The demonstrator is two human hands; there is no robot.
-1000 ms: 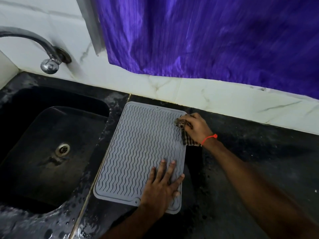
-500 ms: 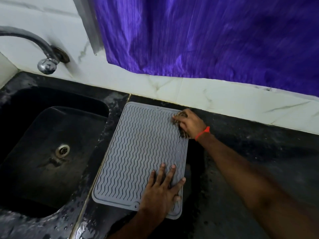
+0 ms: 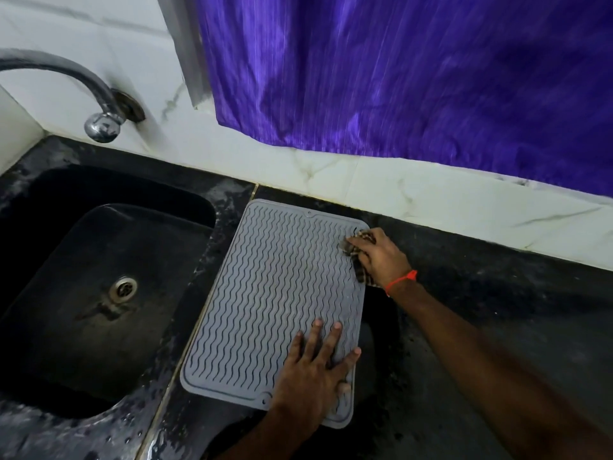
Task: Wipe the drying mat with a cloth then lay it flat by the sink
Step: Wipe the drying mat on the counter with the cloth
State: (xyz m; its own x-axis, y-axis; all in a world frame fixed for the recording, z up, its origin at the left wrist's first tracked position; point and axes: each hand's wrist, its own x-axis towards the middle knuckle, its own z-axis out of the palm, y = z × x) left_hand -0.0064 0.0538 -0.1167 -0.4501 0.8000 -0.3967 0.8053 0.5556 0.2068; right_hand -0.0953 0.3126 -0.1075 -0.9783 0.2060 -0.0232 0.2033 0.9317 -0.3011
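Mat: I see the grey ribbed drying mat (image 3: pixel 275 293) lying flat on the dark table (image 3: pixel 481 293), just right of the black sink (image 3: pixel 99 277).
Left hand: my left hand (image 3: pixel 311 370) presses the mat's near right corner, fingers straight and spread.
Right hand: my right hand (image 3: pixel 381 257) grips a checked cloth (image 3: pixel 360 265), fingers curled round it, at the mat's far right edge.
Behind: tap (image 3: pixel 99 104), purple curtain (image 3: pixel 414 78).
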